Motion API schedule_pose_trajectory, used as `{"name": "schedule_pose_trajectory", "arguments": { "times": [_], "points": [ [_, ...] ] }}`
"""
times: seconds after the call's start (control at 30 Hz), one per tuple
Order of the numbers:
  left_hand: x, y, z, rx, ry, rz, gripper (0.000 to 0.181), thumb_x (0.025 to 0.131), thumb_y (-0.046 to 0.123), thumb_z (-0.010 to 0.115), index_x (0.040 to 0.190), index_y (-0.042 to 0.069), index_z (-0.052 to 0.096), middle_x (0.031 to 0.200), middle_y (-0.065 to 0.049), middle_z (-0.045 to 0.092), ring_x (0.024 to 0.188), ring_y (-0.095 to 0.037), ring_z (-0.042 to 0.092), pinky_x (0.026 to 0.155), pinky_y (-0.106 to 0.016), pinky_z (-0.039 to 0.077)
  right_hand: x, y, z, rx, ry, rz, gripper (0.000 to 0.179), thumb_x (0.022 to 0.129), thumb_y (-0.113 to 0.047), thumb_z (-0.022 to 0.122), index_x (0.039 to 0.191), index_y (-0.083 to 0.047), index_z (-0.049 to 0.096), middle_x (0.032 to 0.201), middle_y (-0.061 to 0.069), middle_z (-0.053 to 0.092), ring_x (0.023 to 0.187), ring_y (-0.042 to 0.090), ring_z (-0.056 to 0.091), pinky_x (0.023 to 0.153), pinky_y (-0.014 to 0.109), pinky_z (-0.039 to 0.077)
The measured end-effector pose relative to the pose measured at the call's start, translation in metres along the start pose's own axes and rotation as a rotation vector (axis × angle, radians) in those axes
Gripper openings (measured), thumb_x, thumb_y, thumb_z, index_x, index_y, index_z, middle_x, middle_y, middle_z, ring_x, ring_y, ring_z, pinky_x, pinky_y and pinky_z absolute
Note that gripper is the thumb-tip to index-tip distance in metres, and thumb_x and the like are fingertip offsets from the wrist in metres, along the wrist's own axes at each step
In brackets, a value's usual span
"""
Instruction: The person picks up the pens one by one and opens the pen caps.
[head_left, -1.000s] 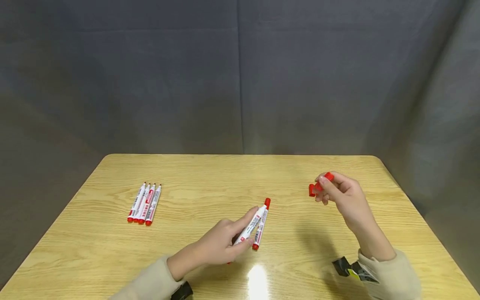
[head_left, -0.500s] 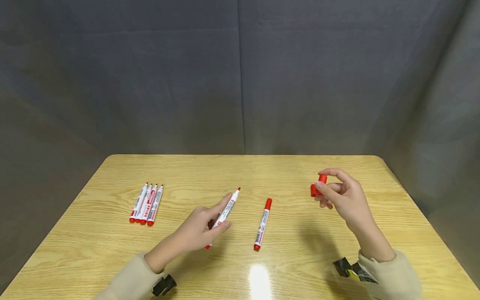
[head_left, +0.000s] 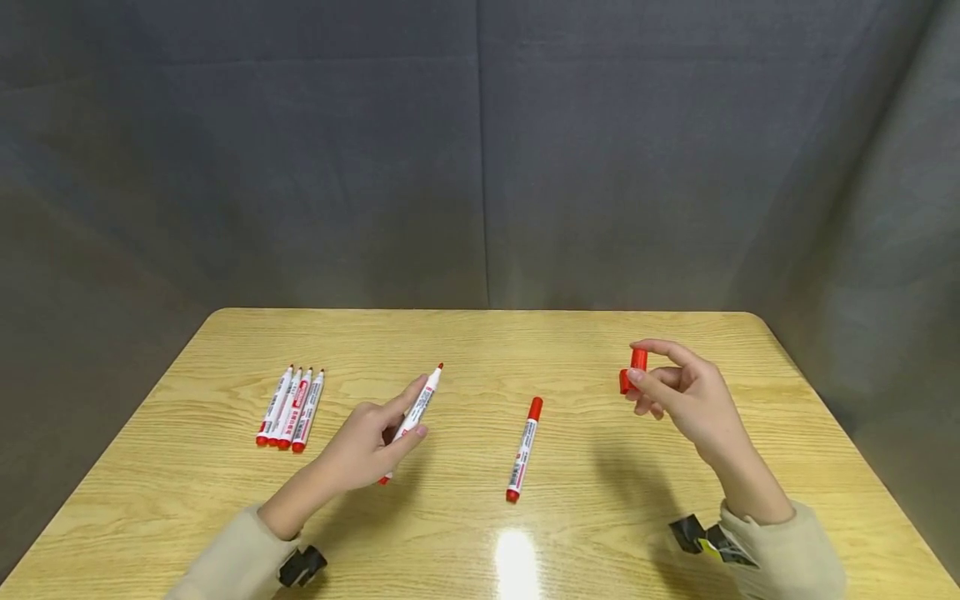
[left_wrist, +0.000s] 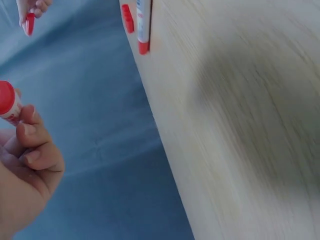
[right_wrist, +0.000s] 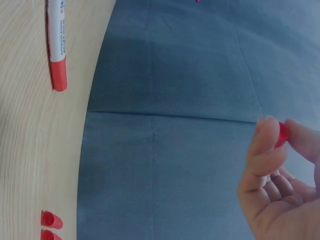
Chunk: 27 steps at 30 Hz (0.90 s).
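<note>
My left hand [head_left: 367, 446] grips an uncapped white whiteboard marker [head_left: 417, 408], its red tip pointing up and away and its red end [left_wrist: 6, 97] facing the left wrist view. Between the thumb and index finger of my right hand [head_left: 690, 398] a red marker cap [head_left: 639, 359] is pinched above the table. Loose red caps [right_wrist: 51, 220] lie on the table near that hand, partly cut off in the right wrist view. A capped red whiteboard marker [head_left: 523, 454] lies at mid-table between the hands.
Several uncapped red markers [head_left: 291, 410] lie side by side at the left of the wooden table [head_left: 465, 350], tips pointing away. Grey cloth [head_left: 480, 167] hangs behind and beside the table.
My left hand has carried the uncapped marker leftward, away from the capped one on the table. My right hand stays in place with its cap, which has turned more upright.
</note>
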<state>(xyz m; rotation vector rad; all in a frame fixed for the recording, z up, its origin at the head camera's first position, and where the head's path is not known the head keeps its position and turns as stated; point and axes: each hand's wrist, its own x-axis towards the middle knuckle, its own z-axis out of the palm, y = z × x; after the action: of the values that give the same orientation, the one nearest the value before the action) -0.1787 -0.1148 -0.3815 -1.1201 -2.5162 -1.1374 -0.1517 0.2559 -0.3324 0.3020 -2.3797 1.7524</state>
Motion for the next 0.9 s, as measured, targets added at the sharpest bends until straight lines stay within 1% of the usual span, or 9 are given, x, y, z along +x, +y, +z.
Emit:
{"name": "schedule_pose_trajectory", "arguments": {
  "times": [0.07,0.3,0.43,0.53,0.73,0.9],
  "points": [
    [-0.001,-0.005,-0.003,0.031,0.015,-0.009,0.055,0.089,0.01,0.058,0.139,0.001,0.036,0.047,0.015,0.035,0.038,0.007,0.027,0.036,-0.016,0.026,0.0,0.0,0.0,-0.018,-0.008,0.004,0.035,0.087,-0.014,0.062,0.12,-0.006,0.052,0.074,0.004,0.067,0.056,0.015,0.06,0.049,0.024,0.043],
    [-0.006,-0.025,-0.016,0.072,0.025,-0.063,0.054,0.09,0.012,0.056,0.139,0.0,0.035,0.044,0.016,0.034,0.035,0.006,0.026,0.035,-0.018,0.024,0.0,0.001,-0.001,-0.052,-0.041,0.011,0.047,0.084,-0.012,0.065,0.126,-0.003,0.047,0.071,0.004,0.064,0.058,0.018,0.06,0.049,0.026,0.042],
    [-0.009,-0.039,-0.026,0.142,0.043,-0.09,0.054,0.089,0.011,0.057,0.137,-0.003,0.037,0.043,0.016,0.032,0.034,0.007,0.023,0.034,-0.018,0.022,0.0,0.001,0.0,-0.059,-0.048,0.01,0.049,0.084,-0.012,0.066,0.127,-0.003,0.045,0.07,0.002,0.063,0.058,0.018,0.059,0.05,0.026,0.042],
    [-0.012,-0.05,-0.034,0.211,0.051,-0.134,0.055,0.087,0.012,0.058,0.136,-0.003,0.038,0.043,0.016,0.031,0.034,0.006,0.021,0.034,-0.018,0.021,0.0,0.002,0.001,-0.051,-0.049,0.008,0.049,0.084,-0.012,0.065,0.127,-0.002,0.045,0.071,0.002,0.063,0.057,0.017,0.058,0.049,0.026,0.042],
    [-0.021,-0.071,-0.045,0.349,0.03,-0.231,0.052,0.089,0.017,0.056,0.135,-0.003,0.04,0.04,0.013,0.033,0.032,0.0,0.024,0.033,-0.02,0.022,0.001,0.001,0.002,-0.051,-0.04,-0.007,0.049,0.084,-0.011,0.065,0.127,-0.001,0.045,0.071,0.001,0.063,0.056,0.016,0.058,0.049,0.026,0.042],
    [-0.026,-0.087,-0.049,0.442,0.026,-0.289,0.046,0.088,0.008,0.051,0.131,-0.007,0.043,0.041,0.007,0.032,0.034,-0.003,0.023,0.034,-0.019,0.022,0.001,-0.001,0.001,-0.063,-0.039,-0.01,0.048,0.085,-0.012,0.064,0.127,-0.002,0.045,0.071,0.001,0.063,0.057,0.016,0.058,0.05,0.026,0.042]
  ]
}}
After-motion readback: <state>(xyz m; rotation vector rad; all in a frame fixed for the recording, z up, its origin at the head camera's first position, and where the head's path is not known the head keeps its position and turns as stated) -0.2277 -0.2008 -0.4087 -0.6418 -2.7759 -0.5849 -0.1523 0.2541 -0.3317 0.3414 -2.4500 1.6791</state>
